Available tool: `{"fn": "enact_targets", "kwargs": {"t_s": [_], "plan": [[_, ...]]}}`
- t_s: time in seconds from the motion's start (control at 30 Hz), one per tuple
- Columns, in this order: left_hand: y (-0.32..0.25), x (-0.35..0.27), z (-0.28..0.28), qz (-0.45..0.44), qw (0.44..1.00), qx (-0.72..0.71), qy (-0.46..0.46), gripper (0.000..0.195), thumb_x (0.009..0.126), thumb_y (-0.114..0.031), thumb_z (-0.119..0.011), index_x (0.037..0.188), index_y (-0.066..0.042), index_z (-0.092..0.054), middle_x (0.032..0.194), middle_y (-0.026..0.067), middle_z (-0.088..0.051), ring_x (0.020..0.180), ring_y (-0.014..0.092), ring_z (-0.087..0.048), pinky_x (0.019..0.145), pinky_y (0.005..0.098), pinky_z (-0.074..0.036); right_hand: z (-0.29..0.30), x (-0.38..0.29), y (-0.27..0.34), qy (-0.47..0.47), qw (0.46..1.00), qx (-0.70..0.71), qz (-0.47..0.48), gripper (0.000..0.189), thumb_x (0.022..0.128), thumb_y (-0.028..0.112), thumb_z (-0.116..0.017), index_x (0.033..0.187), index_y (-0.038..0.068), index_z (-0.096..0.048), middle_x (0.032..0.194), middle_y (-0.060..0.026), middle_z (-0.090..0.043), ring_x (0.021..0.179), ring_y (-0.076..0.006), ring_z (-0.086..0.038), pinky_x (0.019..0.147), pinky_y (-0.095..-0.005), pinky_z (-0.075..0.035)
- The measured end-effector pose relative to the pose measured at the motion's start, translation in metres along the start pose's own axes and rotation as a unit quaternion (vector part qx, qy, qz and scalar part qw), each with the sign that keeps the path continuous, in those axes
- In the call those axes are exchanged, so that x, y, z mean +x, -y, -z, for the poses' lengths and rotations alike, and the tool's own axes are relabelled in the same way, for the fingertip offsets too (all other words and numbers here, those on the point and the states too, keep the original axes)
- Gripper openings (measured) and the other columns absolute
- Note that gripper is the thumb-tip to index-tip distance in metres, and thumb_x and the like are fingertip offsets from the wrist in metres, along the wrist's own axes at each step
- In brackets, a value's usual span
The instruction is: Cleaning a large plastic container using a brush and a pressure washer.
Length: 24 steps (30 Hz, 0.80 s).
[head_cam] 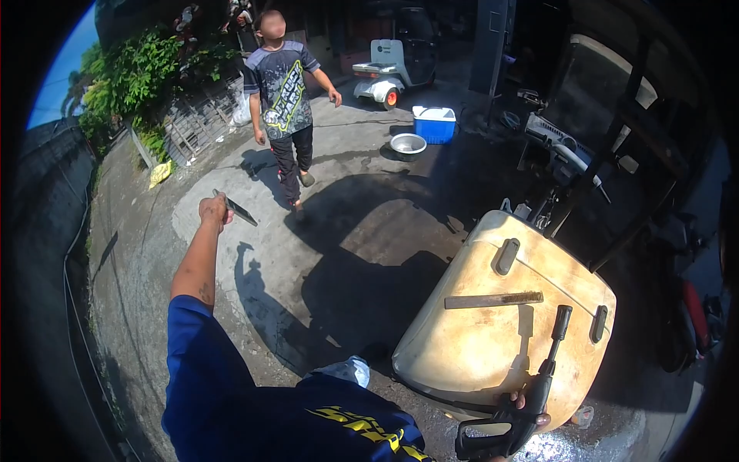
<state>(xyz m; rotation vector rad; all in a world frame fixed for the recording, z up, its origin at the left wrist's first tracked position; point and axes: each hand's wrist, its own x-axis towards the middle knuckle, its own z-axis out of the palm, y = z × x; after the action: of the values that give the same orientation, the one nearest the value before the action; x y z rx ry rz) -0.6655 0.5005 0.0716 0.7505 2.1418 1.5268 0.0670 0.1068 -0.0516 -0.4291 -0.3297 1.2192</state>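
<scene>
My left hand (212, 212) is stretched out at the left, its fingers wrapped around a slim dark object (241, 212) that looks like a smartphone. Low on the right, my right hand (541, 420) grips a black pressure-washer spray gun (540, 387), its nozzle pointing up and away from me. The gun is over a yellowed cream vehicle panel (456, 346), partly covering my fingers. On this panel lies a wooden-handled brush (493, 300) with short worn bristles, apart from the gun. Two dark oblong fittings (507, 256) sit near the panel's far edge.
A person (286, 86) walks on the concrete ahead. Behind are a metal basin (408, 144), a blue and white cooler box (434, 125) and a small three-wheeled vehicle (378, 75). A dark vehicle frame (623, 115) rises at right; a concrete wall (46, 231) runs along the left.
</scene>
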Motion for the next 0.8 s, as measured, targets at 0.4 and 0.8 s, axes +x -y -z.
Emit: {"fn": "enact_targets", "kwargs": {"t_s": [0.4, 0.8], "plan": [[0.001, -0.004, -0.004, 0.002, 1.000, -0.001, -0.007, 0.034, 0.092, -0.028, -0.061, 0.091, 0.006, -0.067, 0.078, 0.0169, -0.068, 0.057, 0.025, -0.067, 0.050, 0.0381, -0.058, 0.000, -0.001, 0.001, 0.037, 0.999, 0.012, -0.027, 0.080, 0.062, 0.029, -0.064, 0.133, -0.002, -0.044, 0.080, -0.0165, -0.059, 0.092, -0.0324, -0.057, 0.076, -0.0444, -0.053], [0.013, 0.011, -0.018, 0.001, 0.999, 0.003, 0.033, 0.033, 0.090, -0.026, -0.061, 0.092, 0.006, -0.066, 0.077, 0.0169, -0.066, 0.053, 0.023, -0.063, 0.049, 0.0373, -0.056, 0.017, 0.007, 0.013, 0.080, 0.996, -0.003, -0.044, 0.084, 0.061, 0.026, -0.067, 0.137, 0.000, -0.042, 0.085, -0.0176, -0.060, 0.098, -0.0347, -0.055, 0.085, -0.0503, -0.050]]}}
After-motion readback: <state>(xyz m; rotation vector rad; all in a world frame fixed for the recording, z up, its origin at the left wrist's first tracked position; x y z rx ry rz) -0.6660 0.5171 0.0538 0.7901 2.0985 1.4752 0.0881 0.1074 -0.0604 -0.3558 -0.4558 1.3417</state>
